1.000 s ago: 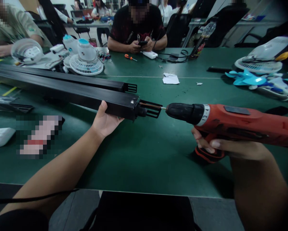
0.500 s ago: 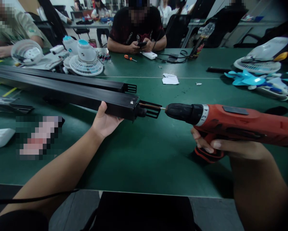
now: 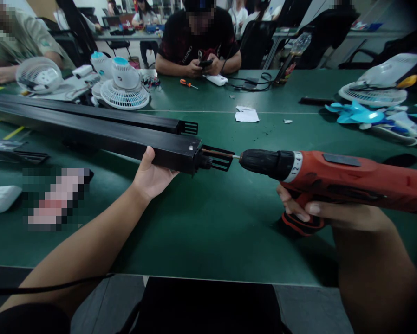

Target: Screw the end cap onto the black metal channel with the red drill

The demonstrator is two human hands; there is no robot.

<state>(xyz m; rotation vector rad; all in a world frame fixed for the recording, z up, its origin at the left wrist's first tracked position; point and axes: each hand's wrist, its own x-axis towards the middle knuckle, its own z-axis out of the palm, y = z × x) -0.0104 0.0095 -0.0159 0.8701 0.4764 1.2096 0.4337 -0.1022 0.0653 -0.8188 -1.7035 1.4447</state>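
My left hand (image 3: 154, 176) is wrapped round the near end of a long black rectangular tube (image 3: 125, 139), thumb on the near side and fingers underneath. From the tube's end sticks out a slotted black bracket (image 3: 222, 158). My right hand (image 3: 313, 211) grips a red and black cordless drill (image 3: 344, 178), which lies level and points left. Its thin bit (image 3: 235, 157) reaches the outer end of the bracket; whether it engages a screw there, I cannot tell. Behind the held tube lies a second black tube (image 3: 153, 121) with a similar slotted end.
White fan parts (image 3: 125, 93) stand at the back left, and blue fan blades (image 3: 361, 113) lie at the right. An orange screwdriver (image 3: 187, 83) and white paper (image 3: 246, 114) are on the green table (image 3: 208, 222). A phone (image 3: 60, 197) lies left. A person (image 3: 198, 41) sits opposite.
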